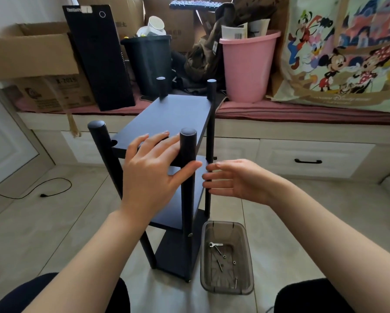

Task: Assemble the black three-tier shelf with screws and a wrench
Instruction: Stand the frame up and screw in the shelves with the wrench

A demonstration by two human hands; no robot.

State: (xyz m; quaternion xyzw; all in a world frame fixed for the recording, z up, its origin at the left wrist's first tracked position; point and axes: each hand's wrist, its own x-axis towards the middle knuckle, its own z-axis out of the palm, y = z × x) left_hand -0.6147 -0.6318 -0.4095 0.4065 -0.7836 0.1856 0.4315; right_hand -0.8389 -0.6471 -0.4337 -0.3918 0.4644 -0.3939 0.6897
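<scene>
While the black shelf (166,123) is standing upright on the tiled floor (53,222) between the person's knees, with 3 boards and 4 round posts showing, the left hand (153,175) is resting with fingers spread around the near right post (187,168), thumb touching the post's right side but not clamped. The right hand (232,177) is hovering open just beside the far right post (211,141), fingertips near it, gripping nothing.

It is looking like a tall, narrow, fairly light frame, stiff in the boards yet probably inclined to wobble or tip where joints are loose. The smooth painted posts may be slippery, so holding 2 posts close under a board seems safest. A clear tray (226,227) is sitting on the floor just right of the base, holding the wrench (215,244) and several screws (218,265).
</scene>
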